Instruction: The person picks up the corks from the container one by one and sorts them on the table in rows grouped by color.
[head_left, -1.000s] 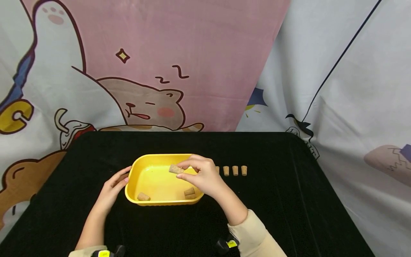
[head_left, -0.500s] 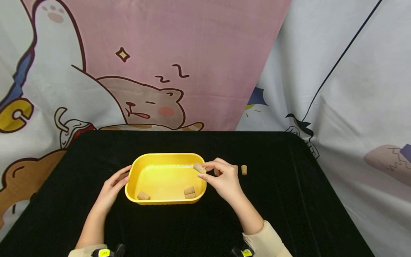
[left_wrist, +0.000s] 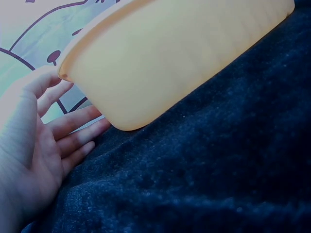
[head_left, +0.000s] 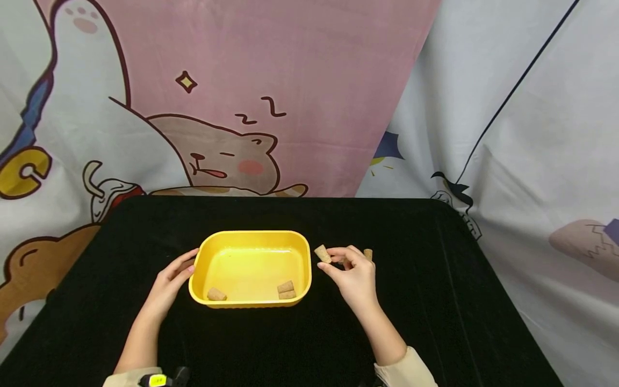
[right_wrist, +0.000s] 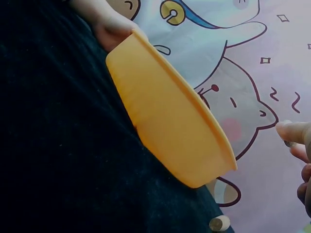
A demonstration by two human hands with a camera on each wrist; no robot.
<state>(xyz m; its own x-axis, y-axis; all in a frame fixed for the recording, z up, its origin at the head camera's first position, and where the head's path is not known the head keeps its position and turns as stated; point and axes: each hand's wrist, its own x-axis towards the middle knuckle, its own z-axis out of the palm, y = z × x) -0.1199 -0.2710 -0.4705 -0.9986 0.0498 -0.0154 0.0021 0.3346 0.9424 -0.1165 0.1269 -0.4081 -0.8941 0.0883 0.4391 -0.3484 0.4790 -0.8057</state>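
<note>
Between thumb and fingertips, my right hand [head_left: 355, 277] pinches a tapered cork [head_left: 322, 253] just off the right end of a yellow plastic tray [head_left: 251, 304]. My left hand [head_left: 166, 287] touches the tray's left end. In the left wrist view its fingers [left_wrist: 73, 121] are loosely extended against the tray's outside, with the thumb at the rim. One cork [head_left: 216, 294] lies in the tray's near left corner. A pair of corks, an upper one [head_left: 285, 286] and a lower one [head_left: 287, 295], lie together near the right corner.
Behind the right hand, another cork [head_left: 368, 253] stands on the black cloth [head_left: 271, 344], and the hand hides others of its row. The right wrist view has a cork [right_wrist: 219, 223] on the cloth beyond the tray. A printed curtain [head_left: 338, 107] hangs behind the table.
My right hand has carried the cork rightward, from over the tray to beyond its right end, and now covers most of the cork row. The left hand and the tray have stayed in place.
</note>
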